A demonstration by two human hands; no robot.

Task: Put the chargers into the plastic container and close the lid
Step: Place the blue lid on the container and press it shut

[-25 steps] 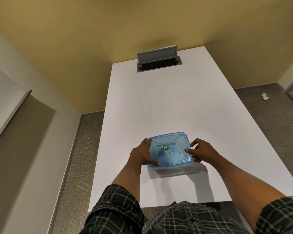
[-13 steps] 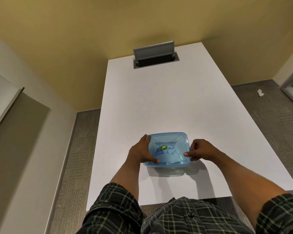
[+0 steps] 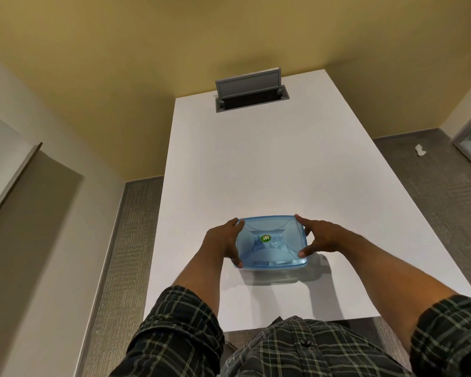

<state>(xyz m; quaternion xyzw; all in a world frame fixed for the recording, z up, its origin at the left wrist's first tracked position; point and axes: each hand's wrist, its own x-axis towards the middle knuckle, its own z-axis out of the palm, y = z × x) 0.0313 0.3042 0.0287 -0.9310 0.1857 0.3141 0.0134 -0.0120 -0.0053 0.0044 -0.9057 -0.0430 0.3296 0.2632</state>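
Note:
A clear plastic container with a blue lid (image 3: 272,242) stands on the white table (image 3: 256,170) near its front edge. The lid lies flat on top and carries a small green sticker (image 3: 265,238) at its middle. My left hand (image 3: 223,242) grips the lid's left edge, fingers at the far and near corners. My right hand (image 3: 320,238) grips the right edge the same way. No chargers are visible; the lid hides the inside.
An open grey cable hatch (image 3: 252,93) is set into the table's far end. Grey carpet runs along both sides, with a white scrap (image 3: 420,151) on the floor at right. A yellow wall rises beyond the table.
Both hands have spread wider along the lid's sides, fingers now reaching the far corners. The camera has tilted, so the container sits lower in view.

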